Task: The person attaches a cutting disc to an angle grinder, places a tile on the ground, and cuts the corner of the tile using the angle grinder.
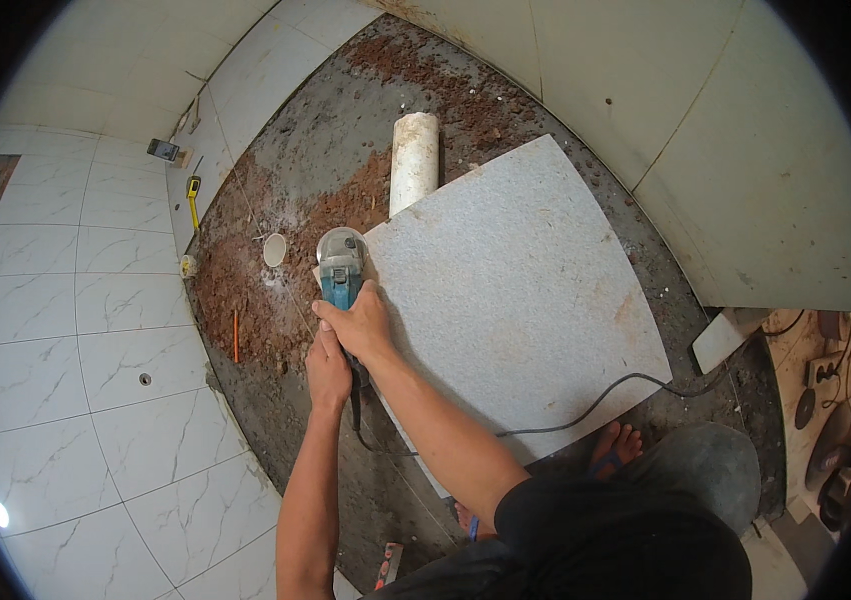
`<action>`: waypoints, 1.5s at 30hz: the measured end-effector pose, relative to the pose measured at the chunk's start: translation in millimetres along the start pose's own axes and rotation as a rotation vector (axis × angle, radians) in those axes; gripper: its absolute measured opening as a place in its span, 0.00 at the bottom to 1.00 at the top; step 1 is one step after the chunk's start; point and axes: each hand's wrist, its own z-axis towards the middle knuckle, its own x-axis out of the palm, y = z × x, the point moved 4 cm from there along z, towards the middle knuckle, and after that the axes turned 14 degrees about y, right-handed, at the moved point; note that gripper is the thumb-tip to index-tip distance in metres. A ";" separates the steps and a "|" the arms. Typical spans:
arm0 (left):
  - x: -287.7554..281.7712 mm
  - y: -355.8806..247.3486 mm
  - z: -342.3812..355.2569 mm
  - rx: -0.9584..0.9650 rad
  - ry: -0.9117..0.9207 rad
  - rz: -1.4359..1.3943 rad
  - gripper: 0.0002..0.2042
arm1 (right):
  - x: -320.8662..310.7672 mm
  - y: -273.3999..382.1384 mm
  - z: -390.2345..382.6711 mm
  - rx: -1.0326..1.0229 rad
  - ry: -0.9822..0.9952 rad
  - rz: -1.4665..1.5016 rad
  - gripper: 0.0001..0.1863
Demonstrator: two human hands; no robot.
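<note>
A teal angle grinder with a grey guard (341, 265) rests at the left edge of a large speckled pale-grey tile (516, 280). My right hand (356, 325) grips the grinder's body, with my forearm over the tile. Just below it, my left hand (328, 372) is closed around the rear end of the tool, where the black cord (586, 410) comes out and runs across the tile. A dirty white pipe (415, 155) lies under or against the tile's upper edge.
Rubble (226, 290) covers the floor, with an open pipe end (275, 250), orange stick (236, 335) and yellow tool (193, 200). Marble-look wall tiles (126, 370) stand left, a plain wall (706, 180) right. My feet (616, 445) are low right, near discs and a socket (822, 370).
</note>
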 end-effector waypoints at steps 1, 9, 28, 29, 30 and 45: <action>-1.9 2.0 0.5 -0.002 -0.002 0.011 0.31 | 1.2 2.1 -1.2 -0.011 -0.010 -0.003 0.37; -3.1 5.6 4.0 0.043 -0.005 0.034 0.31 | 3.9 -1.4 0.7 -0.001 -0.004 0.012 0.39; -15.1 14.4 5.0 0.057 0.030 0.103 0.29 | 16.6 -7.7 0.2 -0.013 -0.033 0.079 0.37; -15.8 15.2 4.8 0.057 0.031 0.104 0.29 | 17.8 -7.2 -0.3 -0.012 -0.033 0.080 0.37; -15.8 15.4 4.6 0.071 0.024 0.091 0.29 | 18.7 -7.6 -0.6 -0.013 -0.036 0.087 0.36; -22.0 18.5 10.0 0.104 0.058 0.101 0.30 | 24.2 -9.4 1.5 0.000 -0.083 0.096 0.36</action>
